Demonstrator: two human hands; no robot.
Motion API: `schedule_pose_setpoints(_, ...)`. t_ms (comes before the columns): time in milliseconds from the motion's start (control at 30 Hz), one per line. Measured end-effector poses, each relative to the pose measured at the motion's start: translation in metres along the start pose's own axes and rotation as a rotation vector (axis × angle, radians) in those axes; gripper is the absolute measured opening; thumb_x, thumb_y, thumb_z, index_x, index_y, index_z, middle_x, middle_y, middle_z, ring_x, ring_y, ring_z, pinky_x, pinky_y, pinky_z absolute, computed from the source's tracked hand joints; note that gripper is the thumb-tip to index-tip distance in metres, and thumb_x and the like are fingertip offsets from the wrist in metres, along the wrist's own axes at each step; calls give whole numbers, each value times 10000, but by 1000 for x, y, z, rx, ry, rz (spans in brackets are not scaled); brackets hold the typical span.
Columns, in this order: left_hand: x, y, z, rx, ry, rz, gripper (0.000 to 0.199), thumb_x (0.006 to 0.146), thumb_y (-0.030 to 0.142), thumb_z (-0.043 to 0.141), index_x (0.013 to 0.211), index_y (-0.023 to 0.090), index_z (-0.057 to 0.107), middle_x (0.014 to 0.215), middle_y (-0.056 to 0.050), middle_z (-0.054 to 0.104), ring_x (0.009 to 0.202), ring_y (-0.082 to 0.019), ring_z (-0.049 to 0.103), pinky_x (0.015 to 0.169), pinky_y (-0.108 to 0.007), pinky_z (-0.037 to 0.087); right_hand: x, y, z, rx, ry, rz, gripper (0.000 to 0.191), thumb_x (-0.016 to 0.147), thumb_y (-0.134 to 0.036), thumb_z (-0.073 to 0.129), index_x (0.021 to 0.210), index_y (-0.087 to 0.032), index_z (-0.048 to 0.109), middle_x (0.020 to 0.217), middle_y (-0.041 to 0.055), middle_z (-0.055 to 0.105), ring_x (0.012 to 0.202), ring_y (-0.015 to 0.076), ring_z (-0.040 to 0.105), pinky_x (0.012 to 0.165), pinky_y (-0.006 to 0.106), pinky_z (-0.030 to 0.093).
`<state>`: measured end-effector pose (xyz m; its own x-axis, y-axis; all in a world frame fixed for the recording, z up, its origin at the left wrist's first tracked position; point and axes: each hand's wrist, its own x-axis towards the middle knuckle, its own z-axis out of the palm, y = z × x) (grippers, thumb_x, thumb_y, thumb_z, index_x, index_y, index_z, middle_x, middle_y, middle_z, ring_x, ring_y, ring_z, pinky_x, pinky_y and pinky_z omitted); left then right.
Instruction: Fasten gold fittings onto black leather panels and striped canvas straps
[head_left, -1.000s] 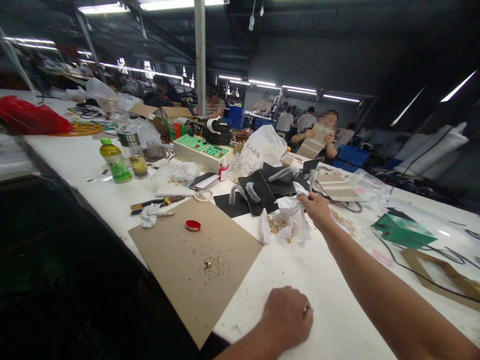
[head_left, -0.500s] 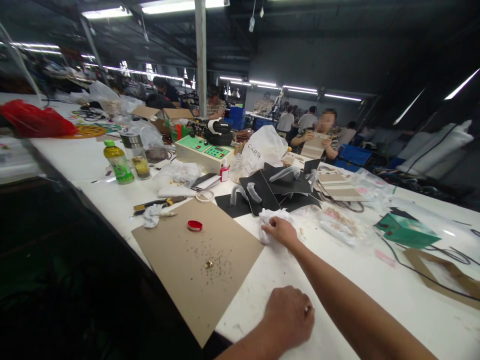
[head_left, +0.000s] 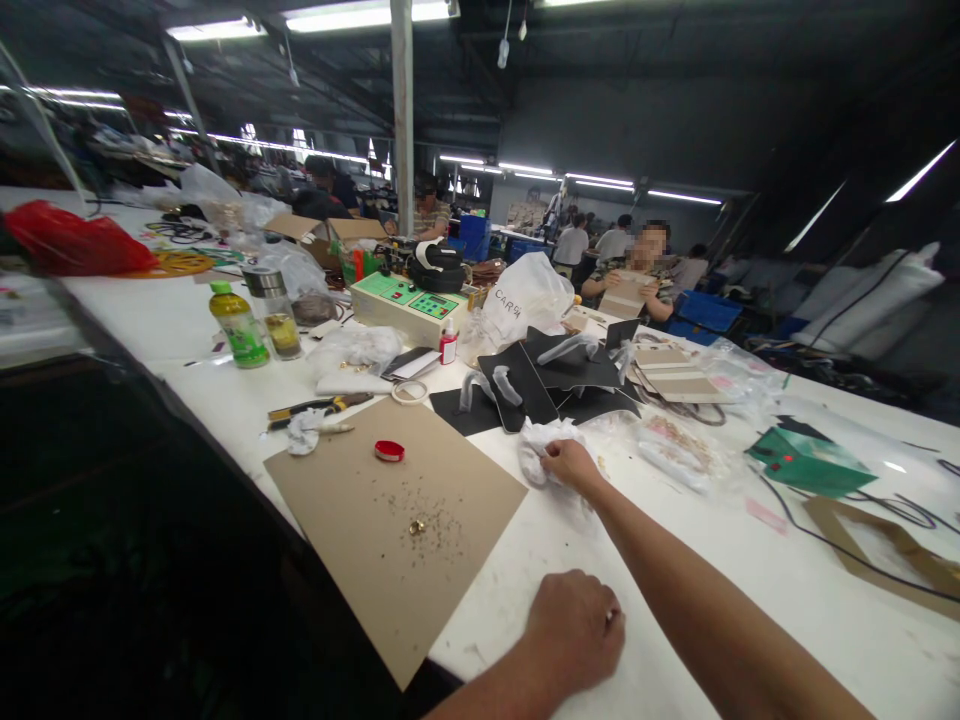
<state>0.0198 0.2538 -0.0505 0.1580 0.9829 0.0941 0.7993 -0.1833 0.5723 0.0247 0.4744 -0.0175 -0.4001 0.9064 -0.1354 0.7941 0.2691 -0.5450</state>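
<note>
My right hand (head_left: 573, 466) is closed at the fingertips on a crumpled white plastic bag (head_left: 537, 440) lying on the table. Nearer to me, my left hand (head_left: 576, 625) rests on the white tabletop, its fingers curled into a fist. Whatever that fist may hold is hidden. To its left lies a brown board (head_left: 450, 480), with a small gold-coloured metal piece (head_left: 417, 527) among scattered tiny bits. A red ring-shaped item (head_left: 389, 451) sits farther up the board. Black panels (head_left: 525, 385) with plastic-wrapped strips lie just beyond the bag.
Pliers (head_left: 319, 408), a green-labelled bottle (head_left: 238, 325) and a glass jar (head_left: 279, 315) stand or lie at the left. Behind is a machine with a green panel (head_left: 409, 305). At the right are a green box (head_left: 811, 460) and cables. A person (head_left: 637, 275) sits across the table.
My right hand has shifted slightly to the right, with its fingertips still at the white bag. The left fist has hardly moved.
</note>
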Motion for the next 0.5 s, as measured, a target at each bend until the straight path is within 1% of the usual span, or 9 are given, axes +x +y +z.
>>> schedule_pose_setpoints(133, 0, -1, 1, 5, -2, 3, 289, 947, 365, 481, 918, 210, 724, 948, -36, 758, 909, -267, 703, 800, -416, 555, 0, 8, -7, 232, -19, 26, 182, 889, -181, 694, 754, -118, 588, 631, -48, 473, 595, 83, 433, 608, 210, 337)
schedule_pose_setpoints(233, 1, 0, 1, 12, -6, 0, 289, 948, 370, 485, 912, 208, 722, 940, -41, 757, 908, -271, 703, 793, -415, 548, 3, 15, -16, 416, -25, 84, 192, 913, -194, 684, 781, -118, 567, 627, -54, 465, 553, 65, 407, 559, 192, 325)
schedule_pose_setpoints(400, 1, 0, 0, 17, -12, -1, 283, 953, 365, 489, 907, 205, 719, 938, -38, 758, 907, -264, 702, 786, -398, 536, 10, 24, -33, 644, -20, 175, 168, 914, -205, 689, 838, -116, 567, 672, -36, 537, 554, 64, 478, 538, 180, 390)
schedule_pose_setpoints(500, 1, 0, 0, 19, -18, -3, 285, 954, 359, 490, 907, 197, 719, 938, -45, 758, 905, -266, 702, 781, -396, 532, 17, 29, -43, 725, 14, 176, 148, 920, -216, 683, 877, -116, 584, 690, -22, 570, 567, 74, 523, 543, 190, 437)
